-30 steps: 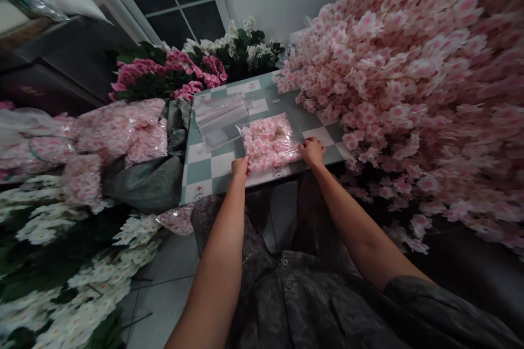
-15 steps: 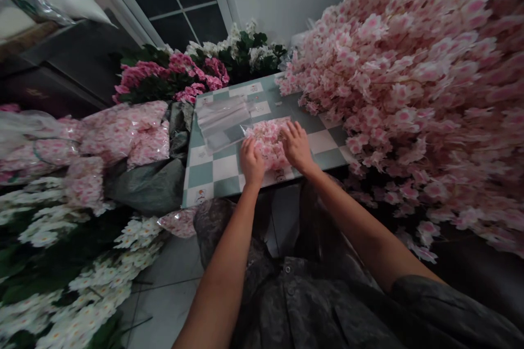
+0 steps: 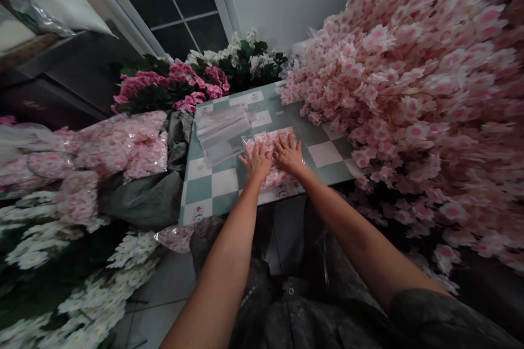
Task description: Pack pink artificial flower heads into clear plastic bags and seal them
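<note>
A clear plastic bag of pink artificial flowers (image 3: pixel 275 179) lies flat near the front edge of the checkered table (image 3: pixel 224 182). Both palms press down on it from above. My left hand (image 3: pixel 258 160) rests on its left half with the fingers spread. Beside it, my right hand (image 3: pixel 288 154) lies on the right half, fingers also apart. The hands nearly meet over the middle and cover part of the bag. To the left of it, a stack of clear plastic bags (image 3: pixel 224 133) lies on the table.
Large bunches of pink artificial blossoms (image 3: pixel 388 82) lean over the table's right side. Filled flower bags (image 3: pixel 123 139) are piled at left above white flowers (image 3: pixel 94 294). Magenta flowers (image 3: pixel 180 79) and white flowers (image 3: pixel 249 54) stand behind the table.
My hands have gone from the two sides of the flower bag to its middle. The fingers are now spread flat, and the bag looks flatter.
</note>
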Tool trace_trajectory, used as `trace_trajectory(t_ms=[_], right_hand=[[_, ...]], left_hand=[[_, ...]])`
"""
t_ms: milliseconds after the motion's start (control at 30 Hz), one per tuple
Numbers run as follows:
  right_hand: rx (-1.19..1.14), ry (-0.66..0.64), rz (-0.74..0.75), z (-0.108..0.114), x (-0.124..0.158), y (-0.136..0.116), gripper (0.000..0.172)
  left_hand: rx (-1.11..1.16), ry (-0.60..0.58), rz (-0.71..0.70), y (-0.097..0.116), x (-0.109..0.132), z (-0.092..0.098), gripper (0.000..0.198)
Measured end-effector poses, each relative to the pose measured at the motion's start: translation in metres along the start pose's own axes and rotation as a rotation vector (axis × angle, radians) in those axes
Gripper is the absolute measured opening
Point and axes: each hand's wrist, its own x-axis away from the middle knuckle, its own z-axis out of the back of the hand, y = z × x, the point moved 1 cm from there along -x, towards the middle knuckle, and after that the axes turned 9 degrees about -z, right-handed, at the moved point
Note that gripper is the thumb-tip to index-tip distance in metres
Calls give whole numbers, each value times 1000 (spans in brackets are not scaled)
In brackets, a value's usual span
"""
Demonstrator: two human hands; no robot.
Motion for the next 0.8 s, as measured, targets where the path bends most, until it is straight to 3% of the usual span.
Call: trace_trajectory(t_ms=[200, 533, 800], right_hand=[[7, 10, 1, -10, -2, 2, 59], [8, 33, 4, -26, -5, 7, 58], [-30, 35, -1, -23, -3, 6, 57]], left_hand=[[-130, -95, 14, -7, -4, -8, 65], [-143, -85, 8, -13, -3, -20, 66], [-159, -83, 37, -12, -5, -23, 69]])
